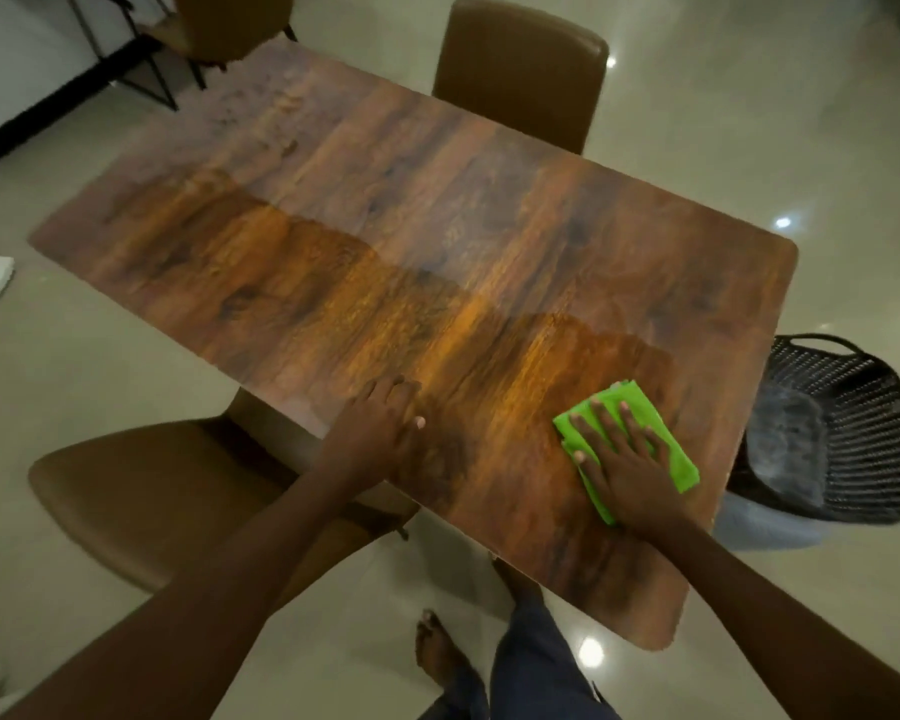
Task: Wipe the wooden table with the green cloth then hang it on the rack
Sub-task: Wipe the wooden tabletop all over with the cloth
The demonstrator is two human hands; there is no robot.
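**A:** Head view first, nearest to you: what are your hands doing?

**B:** Your right hand (625, 459) lies flat, fingers spread, pressing down on the green cloth (640, 443). It grips nothing; the palm simply pins the folded cloth to the table (385, 241), near the corner closest to you on the right. Your left hand (378, 431) rests open on the near edge of the table, fingers loosely extended, holding nothing.

**A:** And below the hands?

**B:** Your bare foot (437, 649) stands on the pale tiled floor (749, 122), beside a leg in dark blue trousers.

**A:** What flanks you?

**B:** A brown chair (141, 491) sits at your left, tucked partly under the table. A dark woven basket (842, 433) sits on the floor just off the right end of the table.

**A:** Further out?

**B:** The wood looks glossier and deeper orange in a band across the near half, duller beyond it. A second brown chair (520, 70) stands at the far side, a third (230, 23) at the far left corner
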